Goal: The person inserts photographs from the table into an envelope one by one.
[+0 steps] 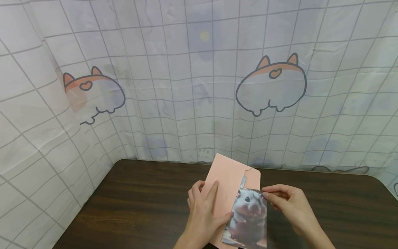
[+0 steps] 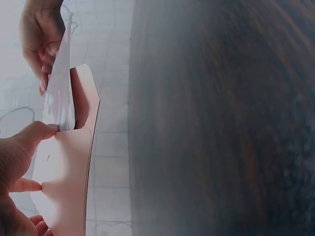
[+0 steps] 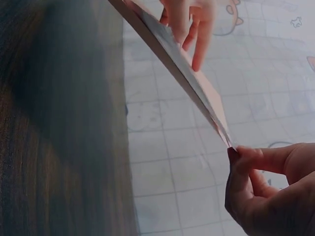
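A pink envelope (image 1: 224, 174) is tilted in my left hand (image 1: 200, 214), whose fingers spread over its face and curl round its left edge. My left thumb lies at the envelope's mouth, touching the edge of a photo card (image 1: 250, 218) with a fluffy hamster picture. That card sticks out of the mouth toward the right; its inserted part is hidden. My right hand (image 1: 290, 204) pinches the card's upper right corner between thumb and fingers. In the left wrist view, the card (image 2: 60, 93) stands at an angle to the envelope's open flap (image 2: 84, 93).
Below the hands is a dark brown wooden table (image 1: 140, 200) with rounded far corners. Behind it and along the left hangs a white grid-patterned curtain (image 1: 174, 86) with cartoon corgi prints.
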{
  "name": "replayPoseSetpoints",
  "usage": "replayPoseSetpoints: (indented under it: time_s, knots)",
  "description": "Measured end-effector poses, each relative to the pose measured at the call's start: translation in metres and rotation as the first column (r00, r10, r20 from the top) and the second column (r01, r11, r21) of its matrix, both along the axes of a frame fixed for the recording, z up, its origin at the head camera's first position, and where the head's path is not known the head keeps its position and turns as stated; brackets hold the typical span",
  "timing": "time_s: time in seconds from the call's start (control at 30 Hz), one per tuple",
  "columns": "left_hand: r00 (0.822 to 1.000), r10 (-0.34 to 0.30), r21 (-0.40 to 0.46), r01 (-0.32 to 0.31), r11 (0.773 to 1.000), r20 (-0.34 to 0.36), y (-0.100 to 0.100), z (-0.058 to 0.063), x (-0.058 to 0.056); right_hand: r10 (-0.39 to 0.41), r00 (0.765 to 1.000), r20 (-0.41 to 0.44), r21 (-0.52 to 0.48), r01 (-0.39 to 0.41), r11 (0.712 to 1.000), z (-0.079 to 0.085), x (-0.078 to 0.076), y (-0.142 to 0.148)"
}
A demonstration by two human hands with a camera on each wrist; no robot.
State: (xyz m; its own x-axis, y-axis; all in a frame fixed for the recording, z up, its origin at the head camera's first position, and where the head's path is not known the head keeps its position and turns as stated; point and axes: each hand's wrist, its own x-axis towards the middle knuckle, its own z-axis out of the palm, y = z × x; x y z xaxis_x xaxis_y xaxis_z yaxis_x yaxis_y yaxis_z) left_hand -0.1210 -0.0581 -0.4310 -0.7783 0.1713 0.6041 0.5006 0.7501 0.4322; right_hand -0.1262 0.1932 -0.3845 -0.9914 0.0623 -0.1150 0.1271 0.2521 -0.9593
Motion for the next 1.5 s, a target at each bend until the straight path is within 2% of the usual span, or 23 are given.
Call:
replayPoseSetpoints:
  time_s: [0.13,0.23,0.8,1.27,1.5]
  knots:
    - [1.000,0.001,-0.003,-0.001,1.000,0.002,0.000,0.000,0.000,0.022,1.000,-0.010,-0.067,-0.023,0.997,-0.001,0.000,-0.001]
    - [1.000,0.002,-0.004,-0.002,1.000,0.005,0.000,0.001,0.000,0.026,1.000,-0.016,-0.082,-0.027,0.996,-0.002,0.000,-0.002]
    - [0.999,0.013,-0.021,-0.014,1.000,-0.043,0.000,-0.002,0.000,-0.021,0.998,-0.057,-0.073,0.017,0.997,0.000,0.001,-0.001]
    - [0.999,0.007,-0.009,-0.007,1.000,-0.040,0.001,-0.003,0.000,-0.042,0.999,-0.028,-0.137,0.038,0.990,0.001,0.000,-0.006]
    - [0.999,-0.003,0.011,0.003,1.000,-0.036,0.002,-0.002,-0.001,-0.048,0.998,-0.048,-0.107,0.042,0.993,-0.001,0.001,-0.011]
